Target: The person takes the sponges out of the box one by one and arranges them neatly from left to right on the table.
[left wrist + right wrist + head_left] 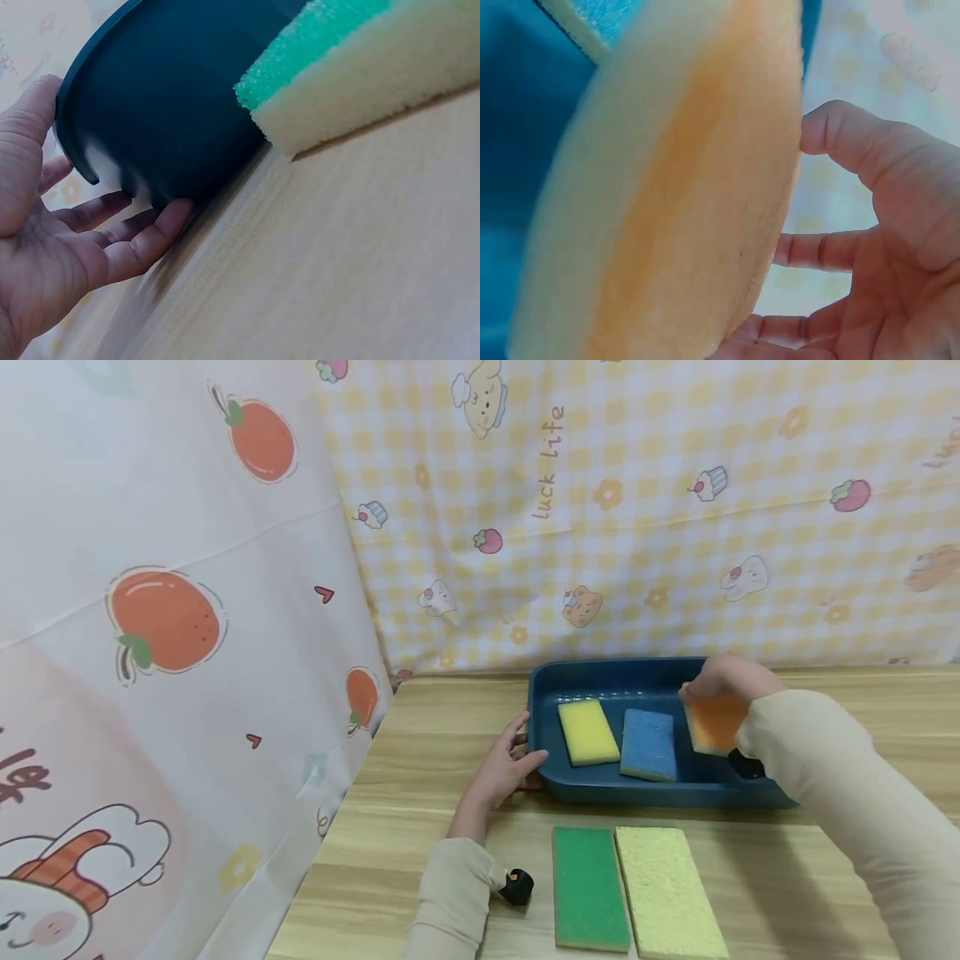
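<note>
A dark blue rectangular tray (pixel 600 793) stands on the table near the back. My left hand (pixel 506 768) holds its left end, the thumb on the rim and the fingers against the outer wall, as the left wrist view shows. Over the tray's right part, my right hand (pixel 731 677) pinches an orange sponge (pixel 712 722) with a pale layer; thumb and fingertips meet its edge in the right wrist view, where the sponge (pixel 705 187) fills much of the picture. Inside the tray lie a yellow sponge (pixel 588 732) and, right of it, a blue sponge (pixel 648 743).
In front of the tray, a green sponge (pixel 590 889) and a longer pale yellow sponge (pixel 670 893) lie side by side on the wooden table (pixel 420 735). Patterned cloth (pixel 645 568) hangs behind the table and along its left side. My right sleeve hides the tray's right end.
</note>
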The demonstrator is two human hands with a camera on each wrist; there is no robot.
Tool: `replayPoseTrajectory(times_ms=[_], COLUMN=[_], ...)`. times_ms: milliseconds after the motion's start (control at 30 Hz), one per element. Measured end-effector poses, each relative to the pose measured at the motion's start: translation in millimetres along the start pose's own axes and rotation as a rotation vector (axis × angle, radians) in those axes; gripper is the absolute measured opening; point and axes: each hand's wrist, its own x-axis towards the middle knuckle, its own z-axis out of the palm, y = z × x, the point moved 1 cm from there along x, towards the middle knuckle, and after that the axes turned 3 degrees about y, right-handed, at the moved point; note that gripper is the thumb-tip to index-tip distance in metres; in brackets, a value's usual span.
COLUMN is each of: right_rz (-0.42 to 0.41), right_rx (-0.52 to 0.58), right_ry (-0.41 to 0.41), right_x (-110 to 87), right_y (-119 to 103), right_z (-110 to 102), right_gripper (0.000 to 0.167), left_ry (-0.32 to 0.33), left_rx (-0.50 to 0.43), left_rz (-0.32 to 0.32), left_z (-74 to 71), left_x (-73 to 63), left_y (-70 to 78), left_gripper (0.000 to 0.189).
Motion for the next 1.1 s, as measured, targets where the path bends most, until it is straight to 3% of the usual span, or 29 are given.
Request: replayPoseTrajectory(times_ms=[167, 300, 400, 567, 867, 1100], right_rz=[0.000, -0.036, -0.072, -0.134, -0.243, -0.275], right_rx=[0.088, 0.017, -0.079, -0.142, -0.209, -0.222], right_ry=[0.016, 0.059, 0.073, 0.078, 0.156, 0.199], right_x=[-17.7, -31.0, -39.3, -54.5, -92.4, -114.6], right_y=[-7, -12, -15, -19, -21, -14], right_z=[1, 5, 8, 15, 31, 43], right_gripper=[0.061, 0.060, 0.068, 0.078, 0.057, 0.043], left_ry=[-0.009, -0.011, -0.004, -0.001, -0.002, -0.021], left_rx=[-0.010, -0.010, -0.014, -0.010, 0.001, -0.011], left_rz=[-0.006, -0.026, -0.023, -0.016, -0.009, -0.027], left_z=[-0.3, 0.2, -1.3, -3.2, -1.8, 0.5], left_x=[-8.1, -12.1, -9.4, -5.1, -2.9, -1.8], left_y=[10.2, 14.3, 7.3, -0.9, -1.3, 2.2], left_gripper=[0.070, 0.069, 0.068, 0.068, 0.067, 0.069])
